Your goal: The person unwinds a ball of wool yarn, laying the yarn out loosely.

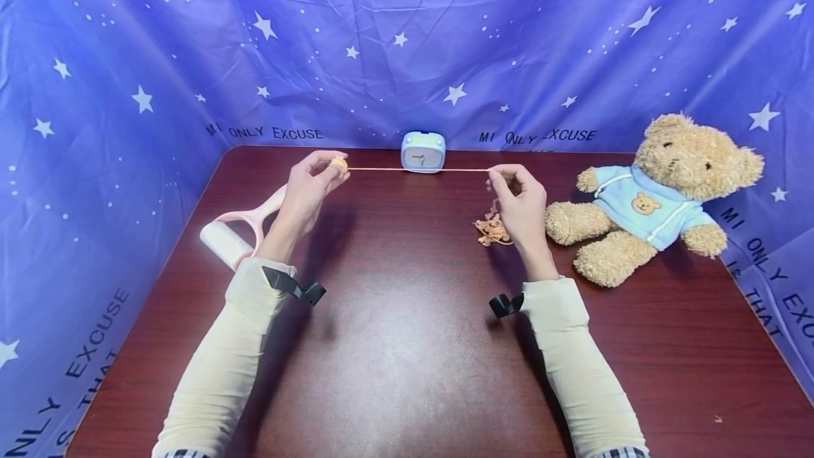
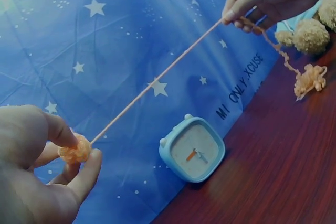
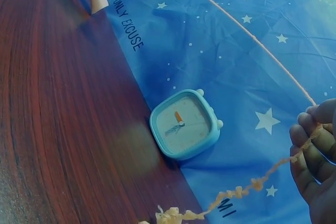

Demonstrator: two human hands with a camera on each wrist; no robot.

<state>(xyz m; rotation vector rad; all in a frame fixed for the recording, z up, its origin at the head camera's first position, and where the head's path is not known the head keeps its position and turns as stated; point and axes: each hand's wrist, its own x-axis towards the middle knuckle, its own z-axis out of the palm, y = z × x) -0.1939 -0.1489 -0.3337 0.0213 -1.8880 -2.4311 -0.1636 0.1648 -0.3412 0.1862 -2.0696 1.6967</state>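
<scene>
My left hand (image 1: 309, 186) pinches a small orange ball of yarn (image 2: 76, 149) between thumb and fingers, raised over the table. A thin orange strand (image 1: 420, 169) runs taut from it to my right hand (image 1: 523, 200), which pinches the strand between thumb and forefinger. Past the right fingers the yarn turns crinkled and hangs down (image 3: 257, 183) to a loose, tangled heap of orange yarn (image 1: 492, 230) on the table, close below that hand. Both hands are at about the same height in the head view.
Behind the strand, a light blue alarm clock (image 1: 422, 152) stands at the table's back edge. A lint roller (image 1: 227, 242) with a pink handle lies by the left forearm. At the right sits a teddy bear (image 1: 649, 203) in a blue top. A starry blue curtain (image 1: 381, 55) encloses the table.
</scene>
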